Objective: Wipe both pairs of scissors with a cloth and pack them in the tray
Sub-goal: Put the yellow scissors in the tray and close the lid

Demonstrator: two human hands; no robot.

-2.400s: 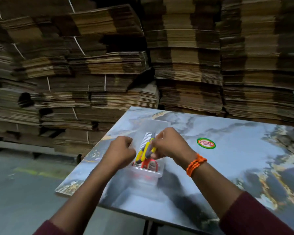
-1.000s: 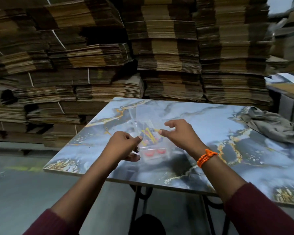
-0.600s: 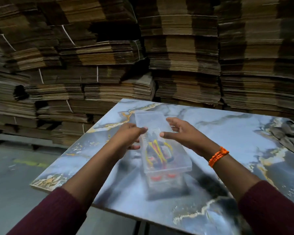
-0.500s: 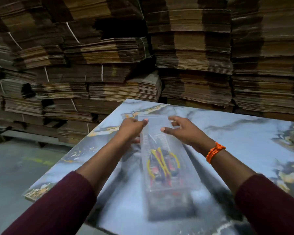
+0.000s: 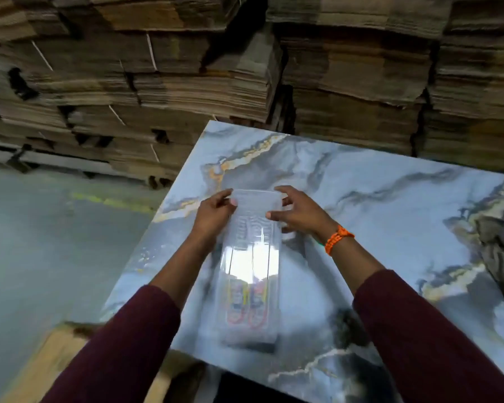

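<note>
A long clear plastic tray (image 5: pixel 256 199) lies lengthwise on the marble-patterned table (image 5: pixel 376 216). Two pairs of scissors (image 5: pixel 246 301) with yellow and red handles lie side by side inside it, at its near end, blurred by glare on the plastic. My left hand (image 5: pixel 213 213) grips the tray's far left corner, thumb on top. My right hand (image 5: pixel 297 212) grips the far right corner with thumb and fingers. The grey cloth (image 5: pixel 498 248) lies crumpled at the table's right edge, away from both hands.
Tall stacks of flattened cardboard (image 5: pixel 245 68) stand right behind the table. The table's left edge runs diagonally beside my left arm, with grey floor (image 5: pixel 41 242) beyond. A wooden board (image 5: pixel 50 362) shows at the lower left.
The scissors went into the tray. Both hands slid from its middle to its far end and now hold the corners. The view tilted down and the tray lies closer to me.
</note>
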